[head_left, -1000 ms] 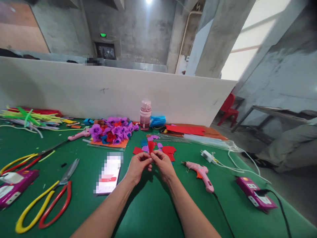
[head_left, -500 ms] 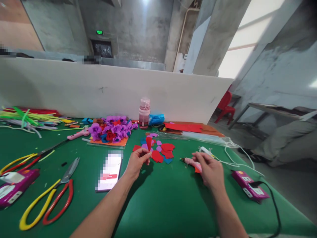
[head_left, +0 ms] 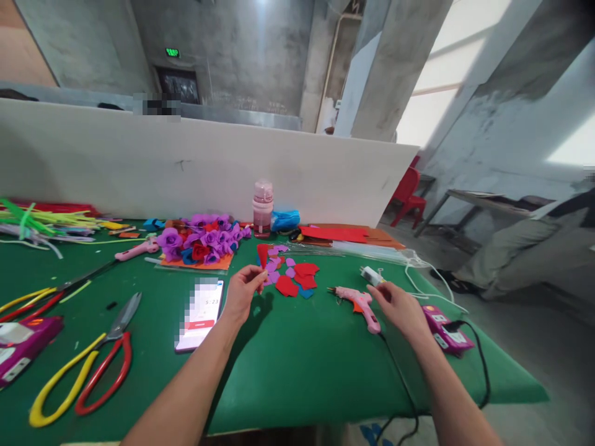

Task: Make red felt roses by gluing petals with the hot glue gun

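Thumb and fingers of my left hand pinch a red petal, which stands up above the fingertips. Just beyond it, loose red petals, purple petals and a blue petal lie on the green tabletop. A pink hot glue gun rests on the table, its nozzle pointing left and its handle towards me. My right hand hovers just right of the glue gun, apart from it, fingers loosely bent and holding nothing. Near its fingertips is a white plug adapter.
Left of my left hand lie a phone and large red-and-yellow scissors. Finished fabric-like flowers are heaped behind. A pink bottle stands by the white partition. A purple power strip and cables sit right.
My right hand has come off the glue gun and moved to its right, leaving the gun on the table. My left hand still pinches the red petal. The view has shifted slightly.
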`<state>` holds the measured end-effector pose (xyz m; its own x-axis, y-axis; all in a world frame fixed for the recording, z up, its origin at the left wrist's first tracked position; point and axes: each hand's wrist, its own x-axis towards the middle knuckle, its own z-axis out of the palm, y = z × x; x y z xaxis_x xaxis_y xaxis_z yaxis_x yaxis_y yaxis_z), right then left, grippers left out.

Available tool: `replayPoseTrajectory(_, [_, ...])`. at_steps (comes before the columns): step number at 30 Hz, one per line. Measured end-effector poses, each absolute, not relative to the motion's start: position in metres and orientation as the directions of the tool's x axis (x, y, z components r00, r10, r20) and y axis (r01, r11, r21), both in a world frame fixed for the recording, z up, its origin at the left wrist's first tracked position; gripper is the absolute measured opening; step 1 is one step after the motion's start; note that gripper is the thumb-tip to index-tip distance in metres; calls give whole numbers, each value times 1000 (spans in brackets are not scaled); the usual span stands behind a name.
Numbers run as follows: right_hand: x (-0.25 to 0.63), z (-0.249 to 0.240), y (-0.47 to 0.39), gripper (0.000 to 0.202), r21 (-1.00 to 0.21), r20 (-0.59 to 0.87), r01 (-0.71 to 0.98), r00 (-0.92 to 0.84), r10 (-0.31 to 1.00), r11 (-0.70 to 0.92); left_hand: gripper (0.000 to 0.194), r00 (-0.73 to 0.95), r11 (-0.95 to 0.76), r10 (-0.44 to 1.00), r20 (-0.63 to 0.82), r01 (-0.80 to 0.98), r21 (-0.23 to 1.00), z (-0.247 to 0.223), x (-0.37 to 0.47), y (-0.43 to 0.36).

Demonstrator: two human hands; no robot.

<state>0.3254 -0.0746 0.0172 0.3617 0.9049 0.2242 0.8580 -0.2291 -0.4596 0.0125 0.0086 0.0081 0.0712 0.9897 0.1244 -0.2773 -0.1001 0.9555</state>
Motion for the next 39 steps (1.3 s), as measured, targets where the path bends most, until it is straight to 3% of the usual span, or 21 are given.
replayPoseTrajectory(4, [299, 31, -62, 34, -493, 300, 866, 267, 916, -91, 25, 63, -99, 991, 120, -262, 960, 6, 11, 11])
replayPoseTrajectory(7, [294, 30, -60, 31, -427, 290, 896, 266, 919, -125, 25, 58, -79, 994, 97, -247, 966, 5, 13, 11])
replayPoseTrajectory(10, [286, 25, -63, 29, -476, 301, 872, 280, 911, -111, 23, 50, -86, 994, 100, -237, 968, 5, 15, 10])
replayPoseTrajectory(12, [268, 18, -58, 27, -546, 282, 837, 151, 947, 29, 22, 68, -90, 992, 108, -234, 968, 4, 16, 9])
replayPoseTrajectory(16, [217, -3, -26, 16, -508, 203, 844, -73, 976, 169, 22, 127, -55, 988, 91, -263, 963, 4, 18, 6])
replayPoseTrajectory(20, [195, -21, 9, 3, -486, 126, 873, 23, 992, 42, 23, 200, -40, 974, 107, -313, 949, 3, 20, 4])
replayPoseTrajectory(26, [201, -30, 14, 10, -548, 119, 836, 42, 992, 30, 23, 227, -43, 967, 114, -294, 955, 0, 21, 5])
replayPoseTrajectory(31, [208, -35, 6, 8, -658, 162, 753, 97, 982, 34, 25, 120, -53, 990, 70, -145, 988, -2, 22, 8])
replayPoseTrajectory(36, [205, -25, -5, 19, -784, 176, 620, 170, 970, 33, 27, 43, -115, 993, 112, 64, 991, 2, 23, 8])
replayPoseTrajectory(39, [191, -14, -21, 27, -893, 141, 447, 167, 976, 52, 32, 86, -143, 988, 130, 179, 973, 7, 27, 3])
